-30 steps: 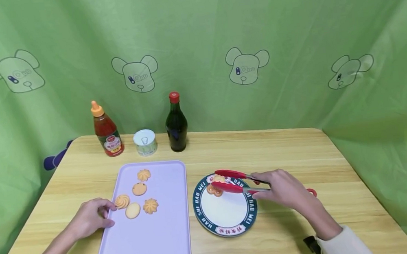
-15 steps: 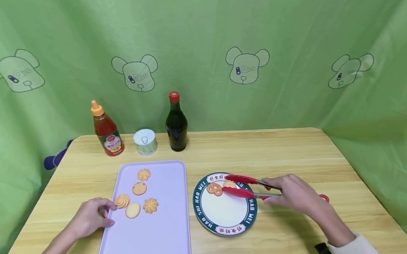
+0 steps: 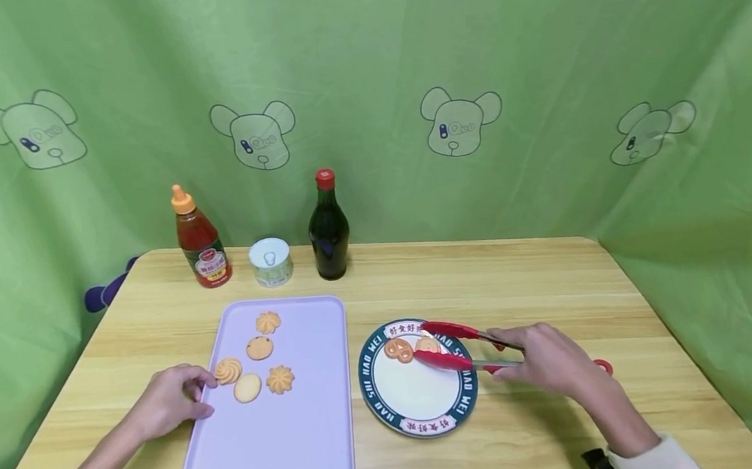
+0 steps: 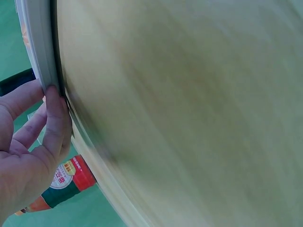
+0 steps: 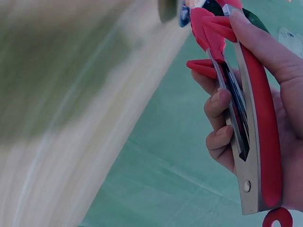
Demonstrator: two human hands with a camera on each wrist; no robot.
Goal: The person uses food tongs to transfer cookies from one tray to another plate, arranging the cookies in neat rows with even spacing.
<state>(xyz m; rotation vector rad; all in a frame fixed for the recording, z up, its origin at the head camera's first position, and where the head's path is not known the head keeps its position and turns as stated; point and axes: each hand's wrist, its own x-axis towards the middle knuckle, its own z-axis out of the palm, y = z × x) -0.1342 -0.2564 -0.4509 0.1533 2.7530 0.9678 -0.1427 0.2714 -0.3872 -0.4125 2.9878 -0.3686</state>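
My right hand [image 3: 546,360] grips red-tipped metal tongs [image 3: 448,360] over the round plate [image 3: 421,404], which has a dark green lettered rim. Between the tong tips lies a pale cookie [image 3: 429,345], partly covered by them; I cannot tell whether they squeeze it. A pretzel-shaped cookie [image 3: 398,350] rests just left of it. My left hand [image 3: 173,399] pinches the left edge of a lilac tray [image 3: 268,456]. On that tray lie several cookies, among them a swirl cookie [image 3: 228,371] near my fingers, a smooth oval one [image 3: 247,388] and a flower-shaped one [image 3: 280,379].
Along the back of the wooden table [image 3: 522,273] stand a ketchup bottle [image 3: 203,247], a low tin can [image 3: 271,263] and a dark bottle with a red cap [image 3: 329,231]. A green curtain [image 3: 359,55] hangs behind and beside the table.
The tongs, with the pale cookie between their tips, have shifted right across the plate, leaving the pretzel-shaped cookie uncovered. My left hand stays at the tray edge.
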